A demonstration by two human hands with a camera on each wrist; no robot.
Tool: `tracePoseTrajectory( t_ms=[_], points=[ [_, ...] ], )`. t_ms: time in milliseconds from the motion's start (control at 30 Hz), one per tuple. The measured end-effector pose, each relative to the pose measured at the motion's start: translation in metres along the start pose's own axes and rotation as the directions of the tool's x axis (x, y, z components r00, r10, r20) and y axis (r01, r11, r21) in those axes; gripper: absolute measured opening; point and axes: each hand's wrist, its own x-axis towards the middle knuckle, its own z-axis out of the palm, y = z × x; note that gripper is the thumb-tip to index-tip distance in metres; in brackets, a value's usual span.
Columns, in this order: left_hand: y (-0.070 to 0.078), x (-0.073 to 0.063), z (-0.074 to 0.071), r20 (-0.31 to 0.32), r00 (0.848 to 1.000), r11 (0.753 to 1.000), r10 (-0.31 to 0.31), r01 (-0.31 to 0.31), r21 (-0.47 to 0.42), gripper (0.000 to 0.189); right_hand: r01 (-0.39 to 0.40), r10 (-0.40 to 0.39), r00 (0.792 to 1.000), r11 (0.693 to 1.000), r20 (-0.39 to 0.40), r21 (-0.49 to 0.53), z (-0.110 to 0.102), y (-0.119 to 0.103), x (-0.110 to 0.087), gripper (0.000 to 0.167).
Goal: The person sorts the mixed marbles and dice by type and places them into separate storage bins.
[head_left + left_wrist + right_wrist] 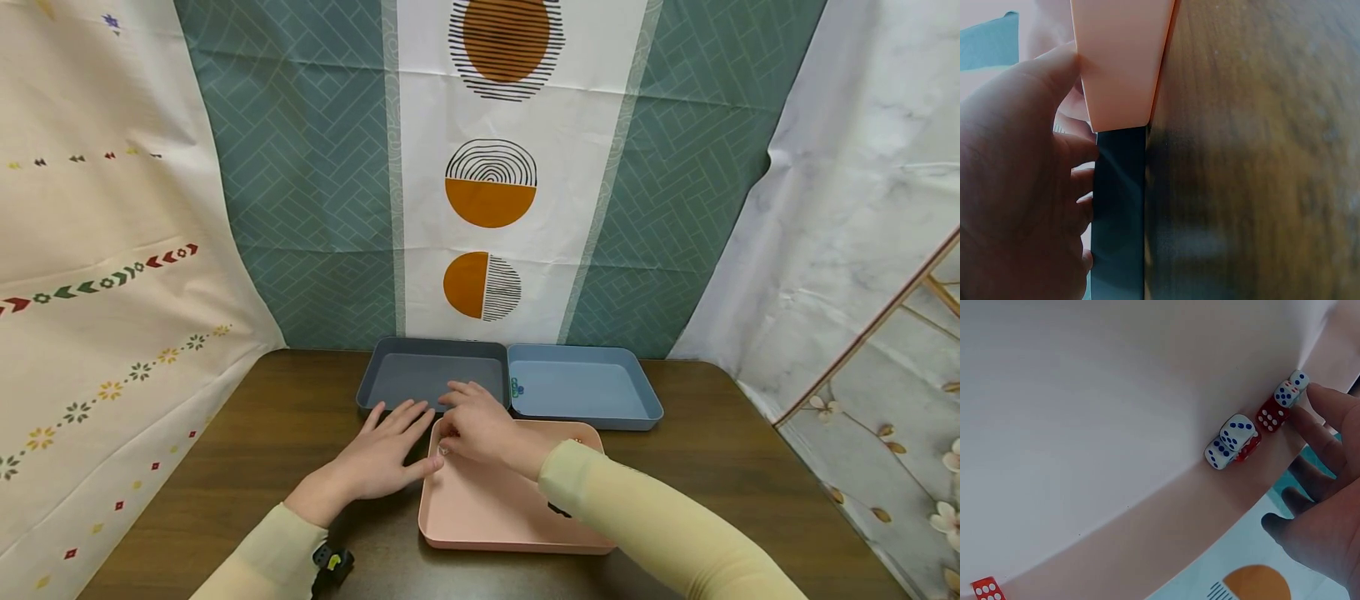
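My right hand (480,425) reaches into the far left corner of the pink tray (495,533). In the right wrist view, thumb and forefinger of that hand close in at a white die (1287,394) with blue spots. Another white die (1299,379) and a red die (1270,415) touch or overlap it there. Two more white dice (1237,432) and a partly covered red die lie beside this group along the tray's wall. My left hand (382,458) has its fingers spread, with the thumb resting on the left rim of the pink tray.
Behind the pink tray stand a dark grey tray (435,346) and a blue tray (592,421), side by side. Small green and blue pieces (517,388) lie in the blue tray's left end. A lone red die (988,589) sits farther along the pink tray's wall.
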Motion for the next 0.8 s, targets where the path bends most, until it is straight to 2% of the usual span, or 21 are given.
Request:
tracePoseTrajectory(
  t_ms=[800],
  points=[
    [-0.0022, 0.0020, 0.0019, 0.005, 1.000, 1.000, -0.004, 0.004, 0.013, 0.092, -0.013, 0.013, 1.000, 1.000, 0.027, -0.002, -0.0018, -0.0017, 0.0002, 0.014]
  ],
)
